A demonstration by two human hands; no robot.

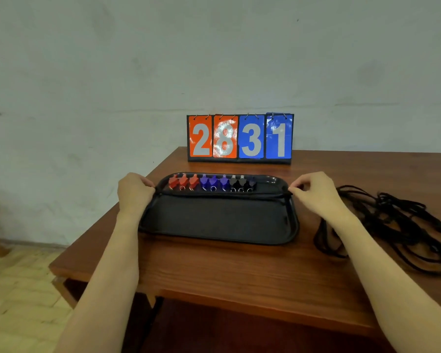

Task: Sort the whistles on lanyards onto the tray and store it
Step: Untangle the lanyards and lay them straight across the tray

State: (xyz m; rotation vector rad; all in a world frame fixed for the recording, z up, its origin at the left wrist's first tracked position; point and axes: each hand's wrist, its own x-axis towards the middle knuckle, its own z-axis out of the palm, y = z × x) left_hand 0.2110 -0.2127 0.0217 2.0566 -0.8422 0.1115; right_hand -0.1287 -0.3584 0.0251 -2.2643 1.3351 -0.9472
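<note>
A black tray (214, 220) lies on the wooden table (239, 271). Along its far side stands a row of whistles: three red whistles (183, 182), three blue whistles (213, 182), then dark whistles (241, 184). A black lanyard (222, 196) is stretched straight across the tray just in front of the row. My left hand (134, 191) pinches the cord's end at the tray's left rim. My right hand (316, 191) pinches the other end at the right rim.
A tangle of black lanyards (392, 225) lies on the table right of the tray. A flip scoreboard (239, 137) reading 2 8 3 1 stands at the back against the wall. The table's left and front edges drop to a tiled floor.
</note>
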